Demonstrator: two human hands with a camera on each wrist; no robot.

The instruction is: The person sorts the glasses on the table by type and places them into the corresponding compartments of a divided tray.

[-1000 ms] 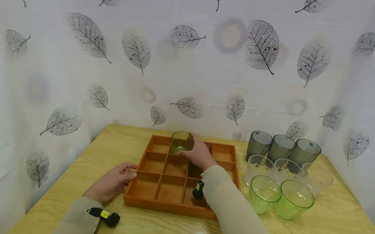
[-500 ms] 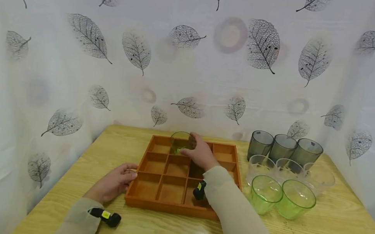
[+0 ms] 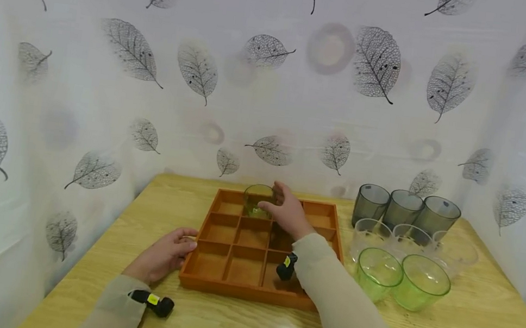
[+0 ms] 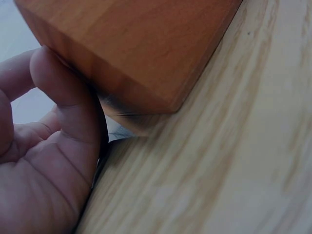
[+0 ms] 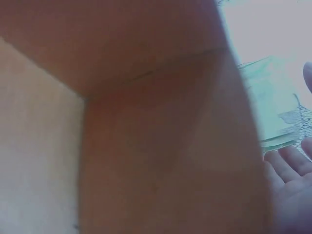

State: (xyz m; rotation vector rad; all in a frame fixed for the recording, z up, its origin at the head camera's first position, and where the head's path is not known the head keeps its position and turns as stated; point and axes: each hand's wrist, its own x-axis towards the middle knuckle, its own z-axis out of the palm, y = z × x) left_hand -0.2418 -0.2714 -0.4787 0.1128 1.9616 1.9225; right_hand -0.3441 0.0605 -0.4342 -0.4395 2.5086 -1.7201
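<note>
An orange-brown wooden divided tray (image 3: pixel 247 292) sits on the table, split into several square compartments. One green glass cup (image 3: pixel 254 206) stands in its back row, in the middle compartment. My right hand (image 3: pixel 290 214) is at the cup's right side, thumb and fingers spread apart near the rim. From the right wrist, the green cup (image 5: pixel 270 105) shows beyond a blurred wooden divider (image 5: pixel 165 146), the fingers extended beneath it in that view. My left hand (image 3: pixel 164 253) rests at the tray's left side, thumb and fingertips touching the outer wall. Close up, the thumb (image 4: pixel 58 78) lies against the tray's corner.
Right of the tray stand two green glass cups (image 3: pixel 420 287), a row of clear cups (image 3: pixel 372 237) behind them, and three dark grey tumblers (image 3: pixel 405 209) at the back. A leaf-patterned white curtain (image 3: pixel 271 99) hangs around the wooden table (image 3: pixel 223 326).
My right thumb and fingers have spread and shifted up a little from the green cup, which stays in the compartment. The left hand stays at the tray. The head view has shifted slightly.
</note>
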